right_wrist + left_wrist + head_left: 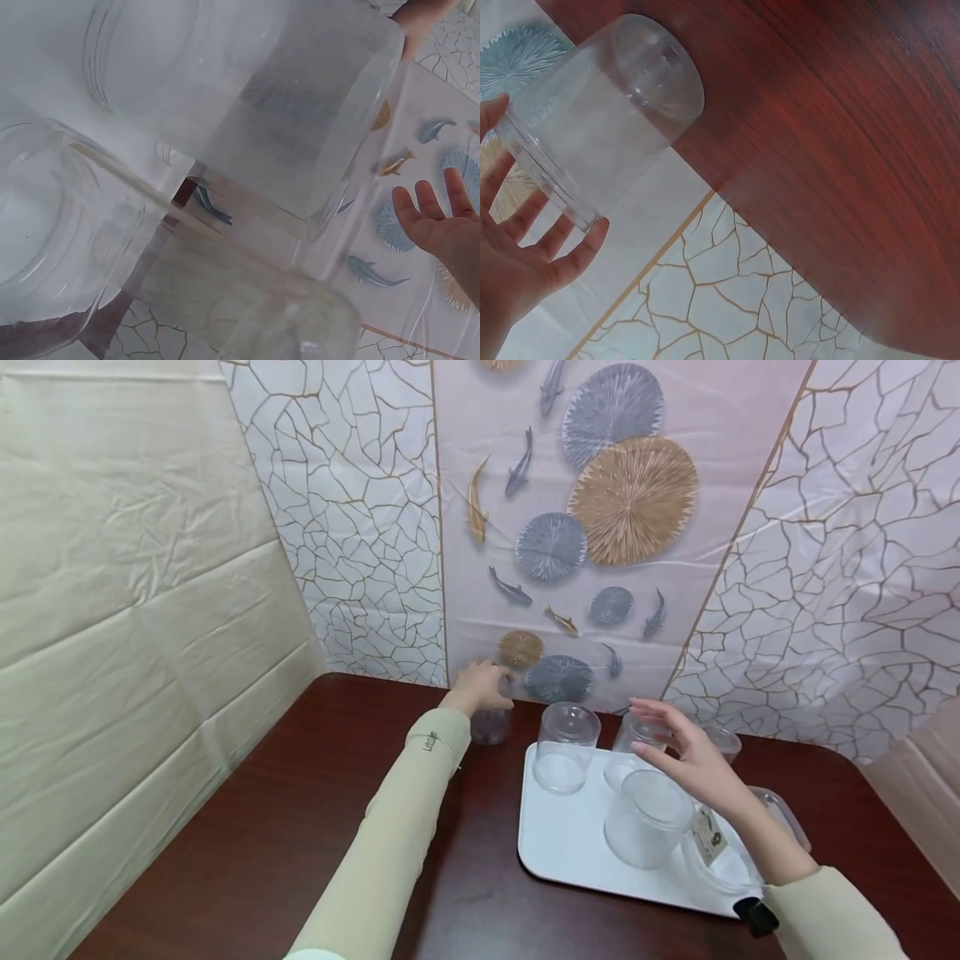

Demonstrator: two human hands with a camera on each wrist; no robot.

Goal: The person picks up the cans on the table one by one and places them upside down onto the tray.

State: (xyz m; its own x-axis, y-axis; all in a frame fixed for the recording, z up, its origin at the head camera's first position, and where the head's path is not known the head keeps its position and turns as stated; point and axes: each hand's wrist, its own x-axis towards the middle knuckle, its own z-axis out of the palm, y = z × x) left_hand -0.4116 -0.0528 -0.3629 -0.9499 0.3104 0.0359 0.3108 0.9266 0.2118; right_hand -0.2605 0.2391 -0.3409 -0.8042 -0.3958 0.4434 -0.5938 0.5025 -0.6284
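At the table's back edge, my left hand [480, 683] has its fingers and thumb around the top rim of a clear plastic jar [491, 727]. The left wrist view shows this jar [592, 127] with its base at the brown tabletop. My right hand [693, 760] is over the right part of a white tray [562, 847], fingers spread and slightly bent, holding nothing. Near its fingertips is a clear jar [626, 768], partly hidden by the hand. Another clear jar [567, 747] stands at the tray's back left, and a wider one [651, 822] stands in front.
A round clear piece [723, 877] and a printed card [707, 837] lie at the tray's right end. Beyond the right hand stands another clear container [723, 742]. A clear flat piece [783, 818] lies right of the tray. Patterned cloth [367, 527] hangs behind the table.
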